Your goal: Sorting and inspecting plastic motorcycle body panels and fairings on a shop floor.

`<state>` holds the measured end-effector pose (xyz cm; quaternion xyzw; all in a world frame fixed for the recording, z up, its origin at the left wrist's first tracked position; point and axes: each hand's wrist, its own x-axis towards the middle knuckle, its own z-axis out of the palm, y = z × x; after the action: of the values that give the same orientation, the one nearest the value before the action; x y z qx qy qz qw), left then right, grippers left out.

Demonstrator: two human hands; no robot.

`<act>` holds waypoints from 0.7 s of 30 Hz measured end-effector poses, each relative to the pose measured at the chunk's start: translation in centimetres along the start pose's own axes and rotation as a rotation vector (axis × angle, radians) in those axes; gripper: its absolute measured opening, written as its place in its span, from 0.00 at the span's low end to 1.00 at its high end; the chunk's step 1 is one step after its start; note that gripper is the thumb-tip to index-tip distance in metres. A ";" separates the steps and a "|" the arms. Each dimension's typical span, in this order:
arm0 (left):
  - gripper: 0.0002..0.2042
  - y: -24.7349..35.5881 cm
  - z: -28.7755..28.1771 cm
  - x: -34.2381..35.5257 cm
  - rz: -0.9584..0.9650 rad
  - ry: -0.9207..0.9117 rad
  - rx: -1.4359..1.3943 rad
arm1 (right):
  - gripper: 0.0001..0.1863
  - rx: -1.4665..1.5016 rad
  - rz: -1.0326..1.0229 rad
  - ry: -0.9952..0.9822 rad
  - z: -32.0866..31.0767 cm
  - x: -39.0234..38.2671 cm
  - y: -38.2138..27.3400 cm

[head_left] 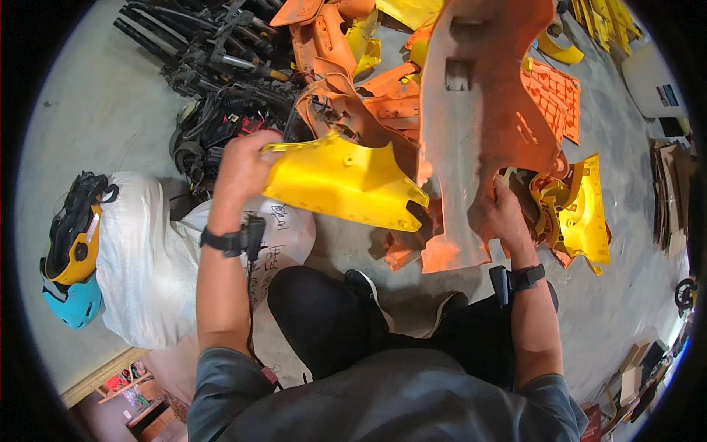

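Observation:
My left hand [248, 166] is closed on the left end of a yellow plastic panel [342, 180], which has small bosses along its edges and a notch at its right end. In my right hand [507, 214] is the lower part of a long, dusty orange plastic panel [471, 118] with square cutouts, raised upright in front of me. The two panels are side by side, their near edges close together. Behind them lies a heap of orange plastic panels [328, 37]. To the right of my right hand rests a curved yellow panel [582, 214].
Dark metal tubes and cables [221, 59] are piled at the far left. A white sack [136, 258] stands left of me, beside a yellow-black helmet [74, 236] and a blue helmet [74, 302]. A white bin [652, 81] and flattened cardboard [669, 191] are at the right.

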<state>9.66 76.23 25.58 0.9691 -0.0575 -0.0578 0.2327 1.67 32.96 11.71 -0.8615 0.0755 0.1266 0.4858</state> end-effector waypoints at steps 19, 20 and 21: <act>0.06 -1.9 -19.8 -10.1 -0.315 0.264 0.386 | 0.13 -0.420 -0.233 -0.471 11.3 -1.6 1.3; 0.06 -2.1 -19.9 -10.6 -0.307 0.247 0.390 | 0.14 -0.453 -0.234 -0.450 12.1 -1.5 1.7; 0.06 -2.3 -20.2 -11.0 -0.320 0.259 0.443 | 0.14 -0.446 -0.230 -0.444 12.8 -1.4 2.2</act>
<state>1.81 88.72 43.32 0.9923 0.1149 0.0442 0.0090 -2.06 42.85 3.98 -0.9009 -0.1596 0.2689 0.3010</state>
